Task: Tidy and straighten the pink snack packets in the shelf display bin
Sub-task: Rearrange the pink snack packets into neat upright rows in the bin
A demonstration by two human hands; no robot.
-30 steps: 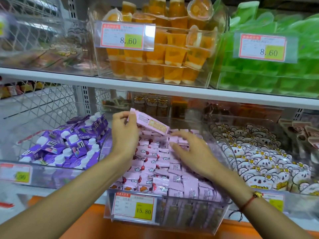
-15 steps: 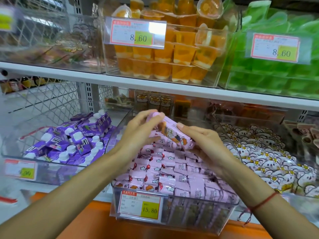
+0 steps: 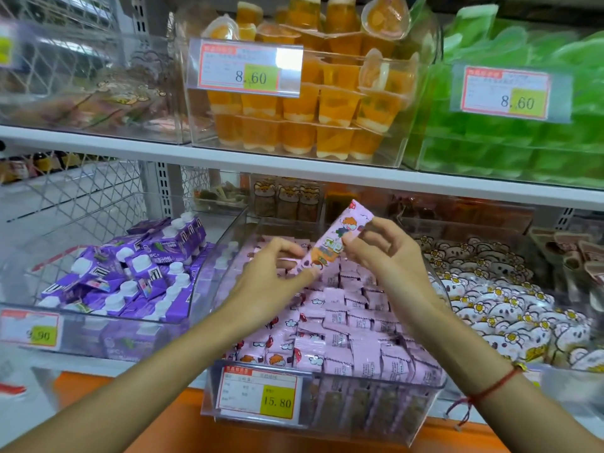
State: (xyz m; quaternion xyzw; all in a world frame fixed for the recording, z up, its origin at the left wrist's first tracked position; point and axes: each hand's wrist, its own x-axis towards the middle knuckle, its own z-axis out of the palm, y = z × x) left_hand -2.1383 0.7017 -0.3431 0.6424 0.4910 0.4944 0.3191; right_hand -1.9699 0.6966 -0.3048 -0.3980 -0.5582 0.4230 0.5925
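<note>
Packet [image 3: 336,241], pink: held above the bin [image 3: 327,380] of stacked packets, long axis tilted up to the right, lower end pinched by left hand [image 3: 271,282], upper part pinched by right hand [image 3: 389,256], both equally near.

light: bright, even | glare: price tag [image 3: 245,67] | blur: edges soft | distortion: wide-angle bowing

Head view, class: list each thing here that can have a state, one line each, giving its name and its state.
Pink packet: lifted above the bin, tilted, pinched at both ends.
Left hand: pinches the packet's lower end.
Right hand: pinches the packet's upper part.
Clear bin: open-topped, full of pink packets in rows.
Purple cartons: heaped loosely in the neighbouring bin.
Orange jelly cups: stacked in the upper bin.
</note>
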